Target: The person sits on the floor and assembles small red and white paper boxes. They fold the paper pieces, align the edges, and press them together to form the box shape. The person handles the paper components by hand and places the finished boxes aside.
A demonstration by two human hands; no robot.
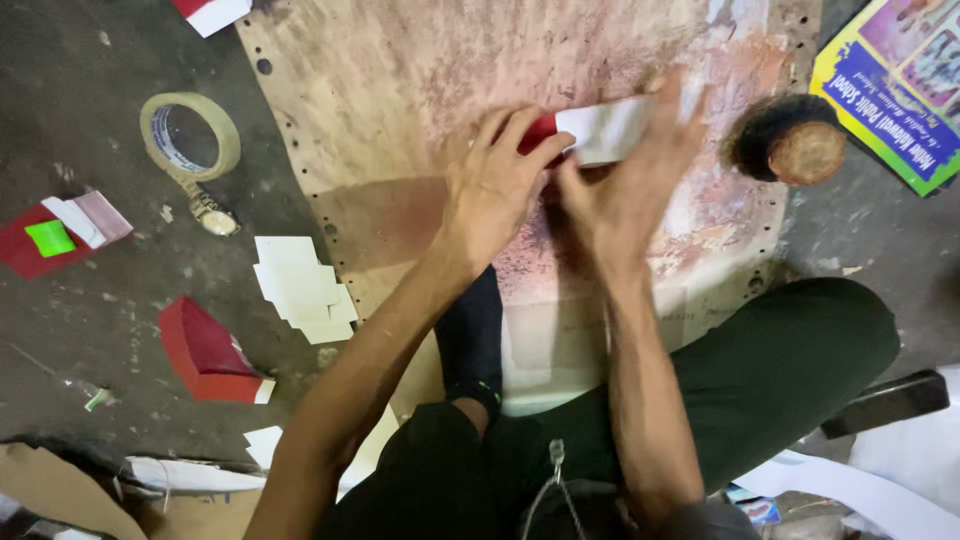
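My left hand [495, 190] presses down on the red end of a red and white folded paper piece [600, 130] that lies on a stained board [400, 90]. Fingers of the left hand curl over the red edge. My right hand [625, 185] is blurred, its fingers spread over the white part of the same piece and touching it. Both forearms reach forward from my lap, over my legs in dark trousers.
A roll of clear tape [190, 135] and a wristwatch [212, 212] lie on the dark floor at left. Near them are a stack of white paper cut-outs [300, 288], a red folded box [205, 352], small red, pink and green pieces [55, 238]. A round dark brush [790, 145] and a printed flyer [895, 85] sit at right.
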